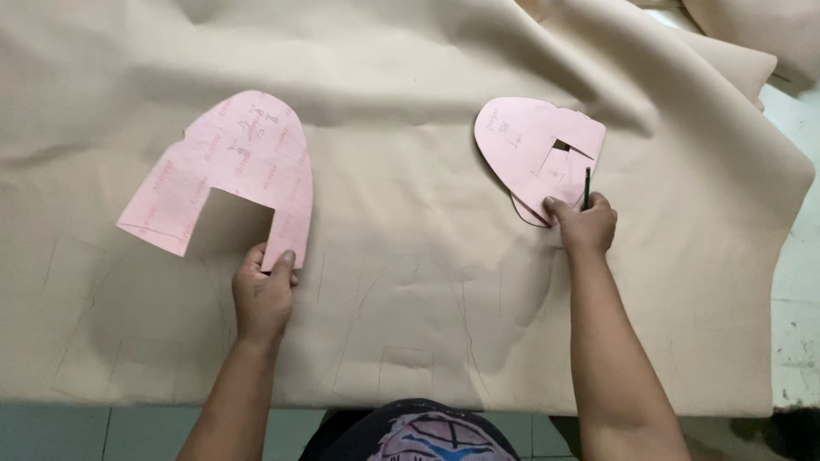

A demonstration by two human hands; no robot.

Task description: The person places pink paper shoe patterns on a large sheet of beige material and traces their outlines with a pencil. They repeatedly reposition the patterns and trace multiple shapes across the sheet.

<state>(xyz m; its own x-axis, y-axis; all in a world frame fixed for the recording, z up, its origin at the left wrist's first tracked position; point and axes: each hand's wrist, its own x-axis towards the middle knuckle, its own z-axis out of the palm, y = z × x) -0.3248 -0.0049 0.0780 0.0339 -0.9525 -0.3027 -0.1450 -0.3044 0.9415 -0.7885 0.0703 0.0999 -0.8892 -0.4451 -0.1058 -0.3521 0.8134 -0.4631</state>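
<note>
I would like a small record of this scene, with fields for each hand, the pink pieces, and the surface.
Surface: beige fabric sheet spread over a table, with faint traced outlines near the front edge
Left hand: left hand pinches one leg of the large pink template, which is arch-shaped with a notch and lies flat
Right hand: right hand holds a dark pen and presses on the small pink templates, stacked and overlapping
Apart: the two pink groups do not touch

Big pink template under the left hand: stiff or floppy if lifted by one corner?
The template lies flat with crisp cut edges, so probably thin card: light, likely to hold shape but bend. The left hand pins one leg; on the beige fabric it may slide easily.
</note>
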